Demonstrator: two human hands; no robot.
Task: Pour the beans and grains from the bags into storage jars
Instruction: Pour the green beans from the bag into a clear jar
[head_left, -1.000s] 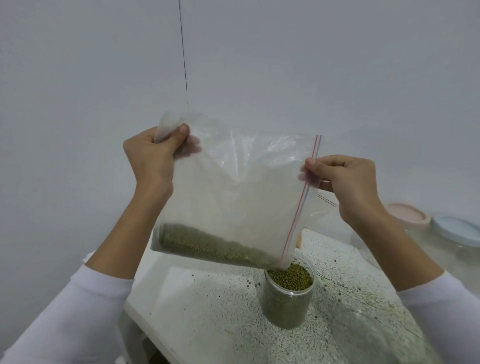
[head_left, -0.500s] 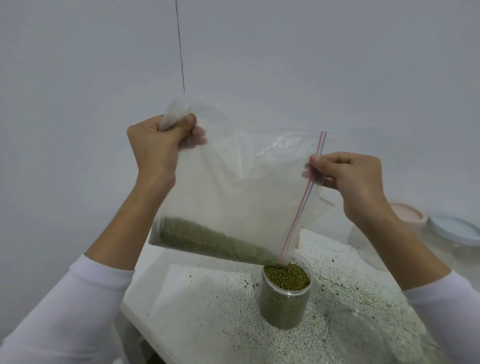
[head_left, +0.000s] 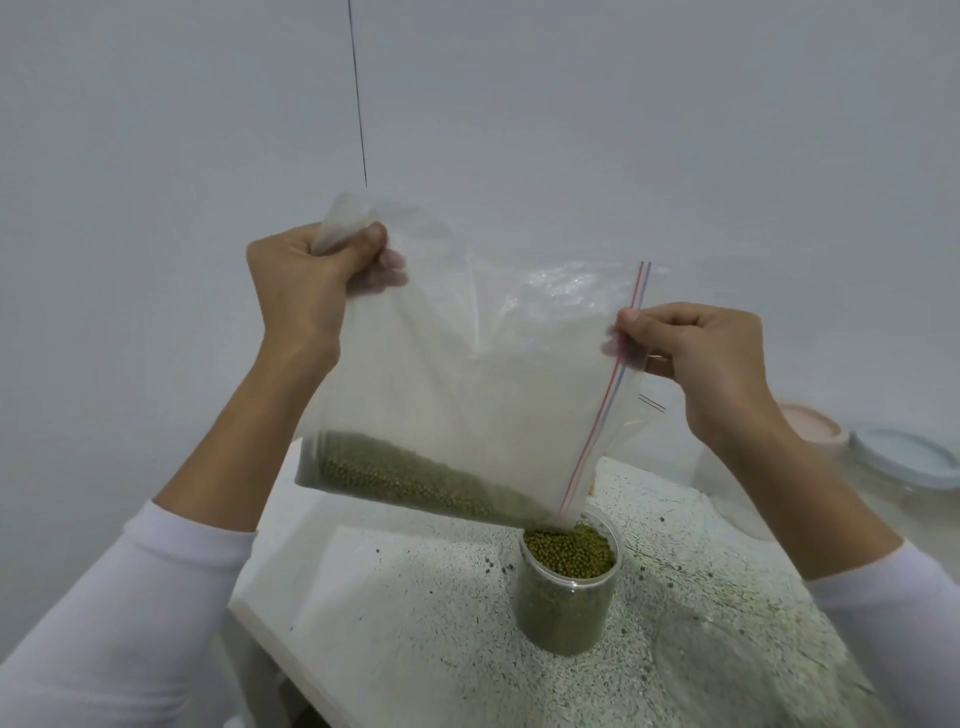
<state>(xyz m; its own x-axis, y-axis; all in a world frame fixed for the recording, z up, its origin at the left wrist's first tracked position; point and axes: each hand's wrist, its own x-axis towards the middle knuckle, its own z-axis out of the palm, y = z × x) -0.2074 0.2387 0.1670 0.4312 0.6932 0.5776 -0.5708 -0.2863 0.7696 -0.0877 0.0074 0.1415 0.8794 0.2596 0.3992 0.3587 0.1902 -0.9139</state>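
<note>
A clear zip bag (head_left: 467, 384) with a red and blue seal strip hangs tilted in the air above the table. Green mung beans (head_left: 415, 480) lie along its lower edge and slope down toward its mouth. That mouth sits just over a clear round jar (head_left: 569, 592), which is nearly full of the same beans. My left hand (head_left: 306, 280) grips the bag's upper back corner, raised high. My right hand (head_left: 691, 358) pinches the bag at the seal strip.
The jar stands on a white speckled table (head_left: 415, 623), whose left edge drops off near my left sleeve. Two large jars stand at the far right, one with a pink lid (head_left: 810, 423), one with a pale blue lid (head_left: 909, 457). A plain wall is behind.
My left hand has lifted the bag's back corner slightly higher, tilting the bag more steeply. The beans have slid toward the mouth and the jar's level has risen.
</note>
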